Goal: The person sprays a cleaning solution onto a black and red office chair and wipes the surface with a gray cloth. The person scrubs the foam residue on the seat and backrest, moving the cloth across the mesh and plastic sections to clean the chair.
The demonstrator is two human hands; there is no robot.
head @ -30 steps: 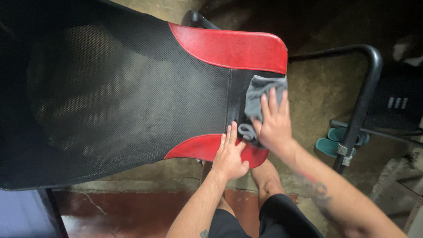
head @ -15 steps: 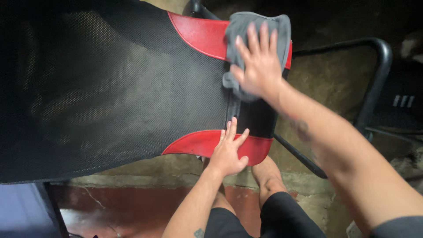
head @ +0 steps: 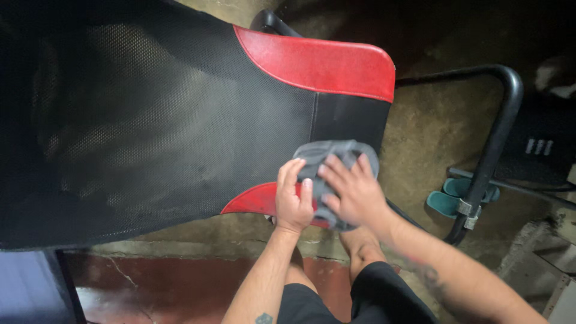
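cloth [head: 336, 157]: grey, bunched on the chair's black panel by its near red trim [head: 255, 201] | right hand [head: 351, 191]: fingers flat on the cloth, pressing, not clenched | left hand [head: 292, 201]: open, braced on the trim, touching the cloth | risk: the cloth may slip off the chair [head: 180, 120] edge, or the chair may tip under my push

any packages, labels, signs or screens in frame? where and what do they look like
No packages, signs or screens that I can tell.
Possible marking: a few small pale bars on a dark object at the right edge, behind the black tube frame; too blurred to tell whether it is a label.
The grey cloth and the red-trimmed black chair look unmarked.
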